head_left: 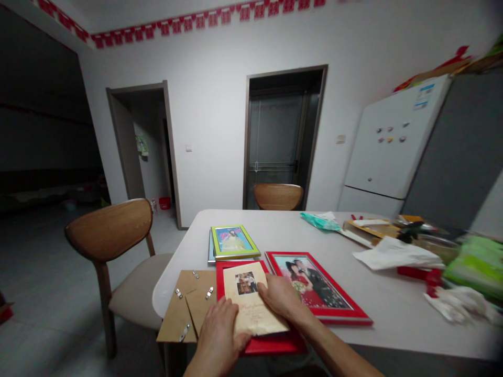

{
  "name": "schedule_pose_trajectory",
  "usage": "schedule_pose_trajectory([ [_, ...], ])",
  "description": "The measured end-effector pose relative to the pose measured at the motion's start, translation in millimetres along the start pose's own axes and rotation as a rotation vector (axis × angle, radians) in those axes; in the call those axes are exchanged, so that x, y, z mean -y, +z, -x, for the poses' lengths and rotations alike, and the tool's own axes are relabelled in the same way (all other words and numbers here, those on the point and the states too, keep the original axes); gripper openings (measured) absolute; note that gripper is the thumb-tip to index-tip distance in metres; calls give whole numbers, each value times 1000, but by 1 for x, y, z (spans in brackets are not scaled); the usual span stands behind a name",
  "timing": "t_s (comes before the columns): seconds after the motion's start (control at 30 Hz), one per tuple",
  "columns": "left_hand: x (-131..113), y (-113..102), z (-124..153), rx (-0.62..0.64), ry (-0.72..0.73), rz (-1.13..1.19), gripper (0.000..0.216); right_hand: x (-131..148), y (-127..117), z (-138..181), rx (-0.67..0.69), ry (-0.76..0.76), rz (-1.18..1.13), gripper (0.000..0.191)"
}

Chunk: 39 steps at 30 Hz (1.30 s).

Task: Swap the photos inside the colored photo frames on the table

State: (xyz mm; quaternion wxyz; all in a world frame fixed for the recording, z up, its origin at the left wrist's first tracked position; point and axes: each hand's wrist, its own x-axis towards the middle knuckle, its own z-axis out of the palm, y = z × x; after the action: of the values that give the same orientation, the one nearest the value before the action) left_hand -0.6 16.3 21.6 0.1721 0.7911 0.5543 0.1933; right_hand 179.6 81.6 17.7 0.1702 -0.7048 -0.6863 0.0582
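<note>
The cream printed sheet (261,317), with a small picture near its top, lies over a red frame (271,344) right in front of you, at the near side of the white table (275,230). Your left hand (216,331) lays its fingers along the sheet's left edge, its thumb stretched out at the bottom edge. Your right hand (281,298) comes in over the right edge, thumb on top, just beside the small picture. You have both hands touching the sheet, but I cannot tell whether either one grips it or only presses, since parts of the fingers are hidden.

Just to the right of your sheet is a larger red frame (346,315) showing a couple. On your left lie brown backing boards (173,303) with metal clips. Beyond them, a lime-green frame (236,257) rests on a blue-edged one (211,252).

Farther right on the table you have a teal wrapper (320,222), white paper (396,254) and a green pack (477,264). A wooden chair (112,230) stands to your left, another (279,197) at the far side, and a white fridge (393,141) stands behind on the right.
</note>
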Motion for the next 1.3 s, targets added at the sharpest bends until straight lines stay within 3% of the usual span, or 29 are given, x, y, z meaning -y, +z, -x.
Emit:
schedule_pose_trajectory([
  [0.47, -6, 2, -2, 3, -4, -115, 40, -1, 9, 9, -90, -44, 133, 31],
  [0.77, -7, -6, 2, 54, 79, -66, 40, 9, -2, 23, -42, -146, 13, 29],
  [0.87, 13, -16, 9, -3, 41, -84, 51, 21, -7, 30, -22, -265, -114, 32],
  [1.0, 67, -33, 26, -25, -115, -169, 66, 48, -8, 43, 8, -421, -227, 34],
  [1.1, 102, -37, 33, -113, -216, -205, 64, 78, 1, 51, 42, -493, -221, 36],
  [1.3, 122, -27, 30, -297, -175, -132, 44, 121, 25, 52, 54, -500, -166, 42],
])
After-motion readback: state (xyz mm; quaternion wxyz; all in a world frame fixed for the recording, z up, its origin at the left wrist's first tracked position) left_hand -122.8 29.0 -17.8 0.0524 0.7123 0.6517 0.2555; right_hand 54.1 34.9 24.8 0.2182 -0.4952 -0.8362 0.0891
